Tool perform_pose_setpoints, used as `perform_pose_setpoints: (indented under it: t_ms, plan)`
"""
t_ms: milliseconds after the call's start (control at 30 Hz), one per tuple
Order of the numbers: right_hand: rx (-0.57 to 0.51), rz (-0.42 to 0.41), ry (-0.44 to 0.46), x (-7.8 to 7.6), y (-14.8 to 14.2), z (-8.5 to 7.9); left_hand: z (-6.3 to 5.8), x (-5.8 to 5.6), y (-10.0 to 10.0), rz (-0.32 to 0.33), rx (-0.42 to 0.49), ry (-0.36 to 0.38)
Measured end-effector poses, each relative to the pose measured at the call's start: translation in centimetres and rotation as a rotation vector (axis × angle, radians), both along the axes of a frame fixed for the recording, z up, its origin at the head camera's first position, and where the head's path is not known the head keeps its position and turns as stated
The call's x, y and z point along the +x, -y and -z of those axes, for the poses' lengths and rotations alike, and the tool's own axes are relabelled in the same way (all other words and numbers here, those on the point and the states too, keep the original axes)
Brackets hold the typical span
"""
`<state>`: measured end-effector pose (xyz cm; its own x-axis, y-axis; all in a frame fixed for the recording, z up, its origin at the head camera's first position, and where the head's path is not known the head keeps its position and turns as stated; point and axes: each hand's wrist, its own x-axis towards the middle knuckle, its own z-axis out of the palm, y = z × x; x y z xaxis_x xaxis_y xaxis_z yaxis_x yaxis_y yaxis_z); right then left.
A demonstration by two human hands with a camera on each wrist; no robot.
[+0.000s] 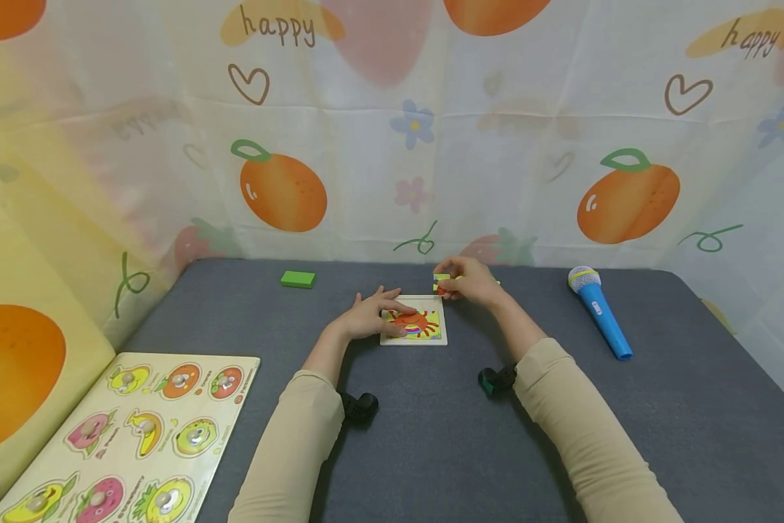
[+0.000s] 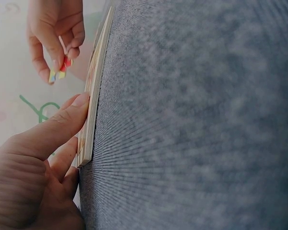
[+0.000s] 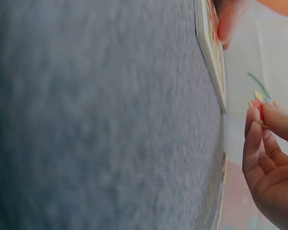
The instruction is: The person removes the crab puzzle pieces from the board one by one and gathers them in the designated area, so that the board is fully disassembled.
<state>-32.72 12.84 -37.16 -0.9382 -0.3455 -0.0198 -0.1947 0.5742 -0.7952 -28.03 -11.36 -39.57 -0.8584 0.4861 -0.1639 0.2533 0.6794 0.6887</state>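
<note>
Pinching a small red-and-yellow jigsaw piece (image 1: 440,277) with the right hand (image 1: 468,282), clamping thumb and fingertips together on it and holding it up off the dark gray counter (image 1: 424,428). Hovering with it just past the far right corner of the sun puzzle tray (image 1: 424,302), so having the tray to the left of that hand, lower and closer to the body. Turning, by the look of it, on that short diagonal from piece to tray. Resting the left hand (image 1: 370,317) on the tray's left part, spreading the fingers apart and laying thumb and index over the sun picture (image 1: 424,325); so touching the tray with the left hand and coming only near it with the right. Seeing the tray lying flat between both forearms, apparently running longest from left to right. Not making out any vacant slot, nor the long axis of the half-hidden piece. Having a green block (image 1: 298,279) lying at far left, a blue toy microphone (image 1: 601,312) well to the right, and a fruit knob puzzle (image 1: 176,408) at near left, well apart from both hands
</note>
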Motion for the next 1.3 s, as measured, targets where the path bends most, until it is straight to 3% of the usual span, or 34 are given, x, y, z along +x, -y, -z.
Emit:
perform_pose_setpoints:
  t_ms: [433,733,1300]
  plan:
    - [-0.067,0.056,-0.063,-0.8,-3.3,0.3,0.1,-0.1,0.0,0.007,0.011,-0.014]
    - [-0.083,0.119,-0.036,-1.2,-5.5,-0.2,0.0,0.0,0.0,0.008,0.021,-0.011]
    - [-0.113,0.431,-0.027,-1.0,-8.4,0.8,0.0,0.1,0.1,0.006,0.030,0.004]
